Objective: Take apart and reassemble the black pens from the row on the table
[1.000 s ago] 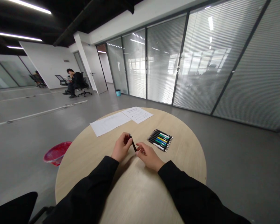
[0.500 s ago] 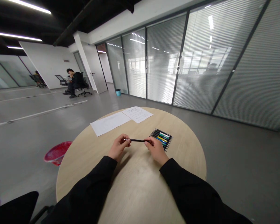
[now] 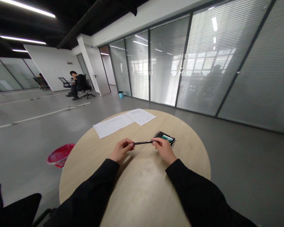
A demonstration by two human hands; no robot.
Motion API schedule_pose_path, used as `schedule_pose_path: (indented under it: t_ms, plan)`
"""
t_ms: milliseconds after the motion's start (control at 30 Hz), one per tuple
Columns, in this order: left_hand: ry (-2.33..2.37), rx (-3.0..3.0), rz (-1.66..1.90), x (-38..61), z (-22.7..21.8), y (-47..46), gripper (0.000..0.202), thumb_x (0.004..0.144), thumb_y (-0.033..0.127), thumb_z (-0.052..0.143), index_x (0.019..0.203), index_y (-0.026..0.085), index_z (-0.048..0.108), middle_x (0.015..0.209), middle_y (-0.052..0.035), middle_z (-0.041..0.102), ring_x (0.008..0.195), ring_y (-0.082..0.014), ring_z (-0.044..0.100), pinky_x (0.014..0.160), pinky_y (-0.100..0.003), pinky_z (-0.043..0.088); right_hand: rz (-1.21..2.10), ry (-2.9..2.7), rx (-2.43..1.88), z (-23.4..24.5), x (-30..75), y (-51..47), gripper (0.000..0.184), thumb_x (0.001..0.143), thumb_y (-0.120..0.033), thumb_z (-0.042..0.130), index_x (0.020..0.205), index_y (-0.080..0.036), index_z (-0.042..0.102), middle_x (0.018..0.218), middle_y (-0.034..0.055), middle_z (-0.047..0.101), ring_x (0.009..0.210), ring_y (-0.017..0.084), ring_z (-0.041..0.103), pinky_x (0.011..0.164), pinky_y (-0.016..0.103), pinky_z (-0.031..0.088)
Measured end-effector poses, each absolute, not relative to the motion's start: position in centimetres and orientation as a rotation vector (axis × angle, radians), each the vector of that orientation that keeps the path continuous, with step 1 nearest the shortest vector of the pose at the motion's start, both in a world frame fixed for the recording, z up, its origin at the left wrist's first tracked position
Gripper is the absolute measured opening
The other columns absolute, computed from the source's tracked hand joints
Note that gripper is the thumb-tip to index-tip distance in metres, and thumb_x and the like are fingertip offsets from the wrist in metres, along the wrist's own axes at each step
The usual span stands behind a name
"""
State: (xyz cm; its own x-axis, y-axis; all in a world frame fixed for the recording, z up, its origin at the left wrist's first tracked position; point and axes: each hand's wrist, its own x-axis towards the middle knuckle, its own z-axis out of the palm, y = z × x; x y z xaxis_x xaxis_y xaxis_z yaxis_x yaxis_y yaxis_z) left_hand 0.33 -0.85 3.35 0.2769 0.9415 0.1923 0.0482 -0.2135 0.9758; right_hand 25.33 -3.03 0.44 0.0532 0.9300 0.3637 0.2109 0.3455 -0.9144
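A slim black pen (image 3: 143, 142) is held level above the round wooden table (image 3: 142, 189). My left hand (image 3: 121, 150) pinches its left end between thumb and fingers. Its right end sits in the closed fingertips of my right hand (image 3: 164, 149). Just beyond my right hand lies a row of several pens (image 3: 167, 136), side by side on the tabletop, mostly black with white, green and yellow parts. My right hand covers the near part of that row.
Two printed paper sheets (image 3: 113, 125) lie at the table's far left. On the floor to the left stands a red basin (image 3: 60, 154), with a black chair (image 3: 19, 208) nearer me. A person (image 3: 78, 85) sits in the background; a blue bin (image 3: 121, 94) stands by the glass wall.
My right hand has shifted slightly right and now hides more of the pen row. More of the held pen shows between my hands. The view has turned a little.
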Motion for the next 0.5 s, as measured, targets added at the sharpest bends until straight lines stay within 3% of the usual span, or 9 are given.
schedule_pose_path:
  t_ms: [500]
  plan:
    - [0.984, 1.391, 1.169, 0.3, 2.4, -0.6, 0.037, 0.068, 0.044, 0.081, 0.084, 0.014, 0.066, 0.073, -0.0031, 0.069, 0.068, -0.0150, 0.065, 0.070, -0.030, 0.052, 0.875, -1.314, -1.069, -1.1, 26.0, -1.9, 0.027, 0.077, -0.035, 0.064, 0.095, -0.015, 0.071, 0.085, 0.0086, 0.073, 0.069, 0.019, 0.065, 0.066, 0.031, 0.053]
